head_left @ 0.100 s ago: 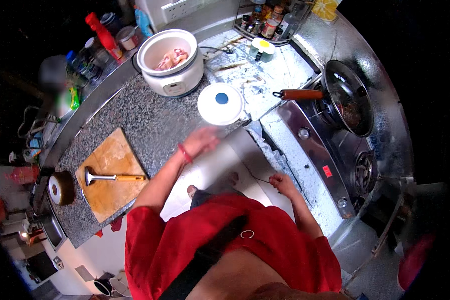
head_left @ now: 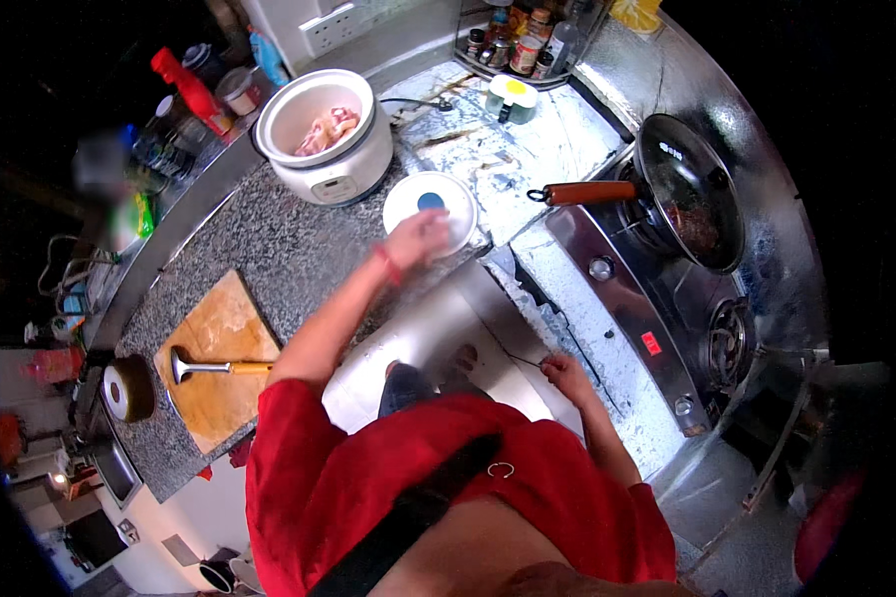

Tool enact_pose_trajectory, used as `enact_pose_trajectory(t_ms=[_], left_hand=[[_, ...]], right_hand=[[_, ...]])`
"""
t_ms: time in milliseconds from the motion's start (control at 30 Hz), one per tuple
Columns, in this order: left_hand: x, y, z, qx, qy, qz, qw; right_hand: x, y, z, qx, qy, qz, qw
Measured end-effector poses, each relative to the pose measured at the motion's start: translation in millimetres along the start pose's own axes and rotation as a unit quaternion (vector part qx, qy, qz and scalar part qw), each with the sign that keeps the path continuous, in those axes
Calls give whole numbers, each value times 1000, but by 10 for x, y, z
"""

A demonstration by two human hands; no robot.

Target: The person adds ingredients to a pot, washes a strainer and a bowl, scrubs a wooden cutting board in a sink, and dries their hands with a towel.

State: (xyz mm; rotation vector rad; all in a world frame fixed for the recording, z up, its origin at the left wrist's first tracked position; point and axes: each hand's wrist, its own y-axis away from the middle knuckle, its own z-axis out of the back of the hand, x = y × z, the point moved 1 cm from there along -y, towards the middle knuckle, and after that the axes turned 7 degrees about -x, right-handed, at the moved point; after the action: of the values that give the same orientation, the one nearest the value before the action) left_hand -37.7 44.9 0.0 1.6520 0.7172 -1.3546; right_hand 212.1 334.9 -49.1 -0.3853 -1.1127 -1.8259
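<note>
My left hand [head_left: 418,239], with a red band at the wrist, reaches over the near part of a round white lid [head_left: 460,199]. The lid has a blue knob [head_left: 430,202] just beyond my fingers. Motion smears the fingers, so their grip is unclear. My right hand [head_left: 564,377] is low by the counter's front edge, its fingers pinched together at the end of a thin dark line; what they hold cannot be made out. Behind the lid stands a white electric cooker [head_left: 336,171], uncovered, with pieces of raw meat [head_left: 329,131] inside.
A wok [head_left: 702,224] with a wooden handle [head_left: 589,193] sits on the gas stove [head_left: 622,298] at right. On the left, a ladle [head_left: 204,367] rests on a wooden cutting board [head_left: 224,413]. Bottles crowd the back left; a spice rack [head_left: 516,75] stands at the back.
My left hand has moved up and slightly forward, from short of the lid to over its near part. My right hand stays in nearly the same place. The whole view has shifted slightly.
</note>
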Motion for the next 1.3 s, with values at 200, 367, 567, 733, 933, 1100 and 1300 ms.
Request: enact_pose_trajectory(t_ms=[200, 367, 567, 733, 933, 1100, 1300], left_hand=[[-281, -1785, -98, -64, -147, 8, 987], [-49, -2848, -246, -78, 115, 150, 979], [-31, -3442, -527, -136, 140, 185, 963], [112, -3592, -481, -119, 148, 155, 970], [221, -3263, -342, -130, 151, 86, 976], [177, -2176, -99, -129, 156, -22, 979], [-35, -282, 59, -173, 68, -91, 978]], right_hand=[[-286, -55, -127, -77, 6, 5, 997], [-221, 235, -199, -128, -79, -171, 974], [-182, 559, -457, -158, -188, -276, 929], [-118, 661, -601, -190, -210, -297, 912], [-85, 571, -528, -180, -175, -264, 931], [-246, 317, -446, -153, -133, -158, 967], [280, -161, -291, -128, -23, 23, 991]])
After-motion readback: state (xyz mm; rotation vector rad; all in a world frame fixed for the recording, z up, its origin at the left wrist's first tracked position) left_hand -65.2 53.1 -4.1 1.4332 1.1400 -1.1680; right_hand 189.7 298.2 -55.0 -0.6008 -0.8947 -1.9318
